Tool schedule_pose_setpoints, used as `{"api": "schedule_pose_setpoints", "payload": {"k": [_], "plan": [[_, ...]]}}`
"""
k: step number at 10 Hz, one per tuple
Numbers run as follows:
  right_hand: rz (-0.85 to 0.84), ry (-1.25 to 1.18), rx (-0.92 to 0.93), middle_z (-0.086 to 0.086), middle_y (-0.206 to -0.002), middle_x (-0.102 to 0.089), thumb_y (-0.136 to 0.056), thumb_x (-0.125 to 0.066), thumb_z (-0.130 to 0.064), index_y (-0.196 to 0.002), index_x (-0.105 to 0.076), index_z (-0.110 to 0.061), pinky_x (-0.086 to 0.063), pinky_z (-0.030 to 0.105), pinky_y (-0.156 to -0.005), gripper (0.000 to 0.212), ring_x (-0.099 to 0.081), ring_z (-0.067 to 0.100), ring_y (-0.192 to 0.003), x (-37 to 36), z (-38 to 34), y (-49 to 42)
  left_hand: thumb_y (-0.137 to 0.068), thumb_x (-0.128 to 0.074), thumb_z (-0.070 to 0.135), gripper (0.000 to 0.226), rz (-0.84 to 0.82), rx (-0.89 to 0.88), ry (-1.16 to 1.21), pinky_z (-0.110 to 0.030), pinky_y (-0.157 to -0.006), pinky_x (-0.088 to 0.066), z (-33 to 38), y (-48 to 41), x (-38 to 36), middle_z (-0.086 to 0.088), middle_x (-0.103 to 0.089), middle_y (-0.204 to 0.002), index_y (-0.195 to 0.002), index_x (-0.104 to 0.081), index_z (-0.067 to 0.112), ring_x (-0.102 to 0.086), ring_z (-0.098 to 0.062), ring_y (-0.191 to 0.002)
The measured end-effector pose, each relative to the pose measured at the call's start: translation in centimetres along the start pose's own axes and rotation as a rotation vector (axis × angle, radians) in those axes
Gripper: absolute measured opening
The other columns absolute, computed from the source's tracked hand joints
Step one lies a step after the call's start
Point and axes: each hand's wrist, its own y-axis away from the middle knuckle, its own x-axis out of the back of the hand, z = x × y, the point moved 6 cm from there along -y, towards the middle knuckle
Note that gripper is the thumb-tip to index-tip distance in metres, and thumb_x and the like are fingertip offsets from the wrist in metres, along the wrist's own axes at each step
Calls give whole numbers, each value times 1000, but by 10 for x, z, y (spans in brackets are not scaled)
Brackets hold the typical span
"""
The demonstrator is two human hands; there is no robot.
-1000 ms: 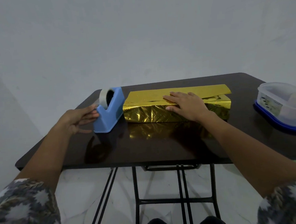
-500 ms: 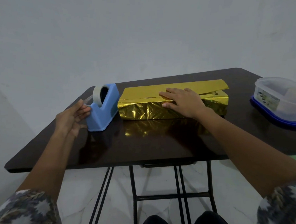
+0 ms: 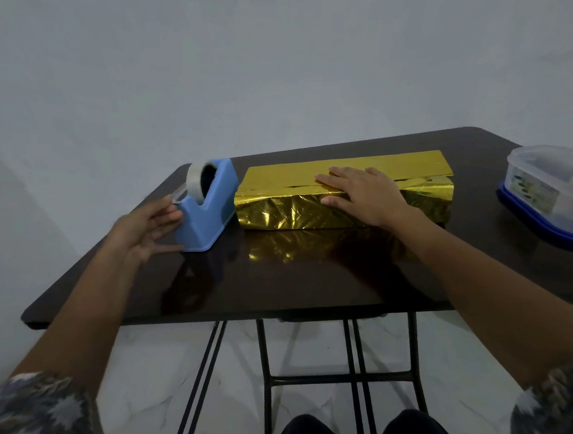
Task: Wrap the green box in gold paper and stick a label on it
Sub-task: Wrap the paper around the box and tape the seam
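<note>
The box wrapped in gold paper [image 3: 278, 214] lies across the middle of the dark table [image 3: 283, 285], and no green shows. My right hand [image 3: 361, 194] lies flat on its top near edge, fingers straight, pressing down the overlapping paper flap. Left of the box stands a blue tape dispenser [image 3: 207, 215] with a roll of clear tape [image 3: 196, 182]. My left hand [image 3: 146, 226], blurred, is at the dispenser's front end. Its thumb and forefinger pinch the tape's free end, which is drawn out a little from the roll.
A clear plastic container on a blue lid [image 3: 554, 191] sits at the table's right edge. The wall stands close behind the table. The table's metal legs and my feet show below its front edge.
My left hand has closed in on the dispenser's front and taken the tape end. My right hand has stayed flat on the box. The camera has tilted slightly.
</note>
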Motion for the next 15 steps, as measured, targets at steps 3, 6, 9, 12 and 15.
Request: {"api": "schedule_pose_setpoints", "payload": {"k": [3,6,9,12,15], "plan": [[-6,-1,-8,-1,-156,-23,-96,-25,-54,-148,-19,-34,-18,41,-115,56,-22,18,-143,-1,1,-1,-87,-63,23,17,19,-108,211,-50,-64,-51,-1,-4,-3,4,-69,-61,-72,-61,14,-69,-5,-67],[-15,-3,-8,-2,-156,-22,-96,-24,-54,-148,-18,-34,-18,41,-115,56,-22,18,-143,-1,1,-1,-87,-61,16,23,70,-157,330,-50,-71,-50,-7,0,-2,4,-68,-65,-65,-67,18,-68,-6,-69],[-22,10,-9,-2,-157,-21,-96,-23,-54,-149,-17,-34,-17,40,-116,57,-20,18,-144,-1,0,0,-86,-61,25,15,114,-29,237,-53,-79,-50,-10,-1,-3,4,-63,-51,-77,-59,14,-62,-13,-72],[-21,6,-9,-1,-156,-22,-96,-23,-54,-149,-18,-34,-18,41,-116,57,-21,18,-143,-3,2,0,-86,-67,18,20,133,-70,231,-47,-67,-52,-13,-6,-4,8,-56,-43,-69,-57,13,-60,-6,-61],[-22,1,-13,-1,-157,-22,-96,-24,-54,-149,-18,-34,-18,41,-116,57,-21,19,-143,-3,4,-1,-86,-63,14,20,168,-79,285,-46,-63,-52,-20,-8,-1,6,-58,-45,-67,-55,13,-64,-4,-57]]}}
